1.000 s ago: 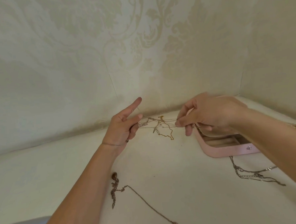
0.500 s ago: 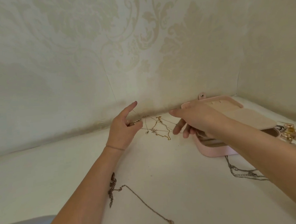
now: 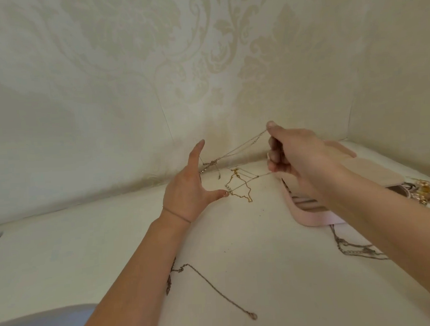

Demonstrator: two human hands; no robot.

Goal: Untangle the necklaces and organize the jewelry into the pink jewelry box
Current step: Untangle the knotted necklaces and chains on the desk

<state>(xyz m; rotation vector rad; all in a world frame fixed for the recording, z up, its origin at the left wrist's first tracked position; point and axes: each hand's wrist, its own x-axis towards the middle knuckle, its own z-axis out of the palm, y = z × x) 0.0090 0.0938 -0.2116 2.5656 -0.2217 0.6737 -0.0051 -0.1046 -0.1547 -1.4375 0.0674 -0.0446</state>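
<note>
A tangle of thin gold and silver necklaces [image 3: 240, 186] is stretched in the air between my hands, above the white table near the wall. My left hand [image 3: 185, 189] has its index finger straight up and its thumb spread out, with strands running to both. My right hand [image 3: 298, 158] pinches one strand high at its fingertips, and lower strands run to its curled fingers. The pink jewelry box [image 3: 314, 218] lies open just under my right forearm, which hides most of its inside.
A silver necklace [image 3: 215, 287] lies loose on the table by my left forearm. Another silver chain [image 3: 350, 249] lies in front of the box. Gold and pink pieces [image 3: 426, 190] sit at the far right. The patterned wall stands close behind.
My right hand has taken a strand and lifted it up and to the right. My left thumb and index finger have spread apart, so the tangle is pulled wider.
</note>
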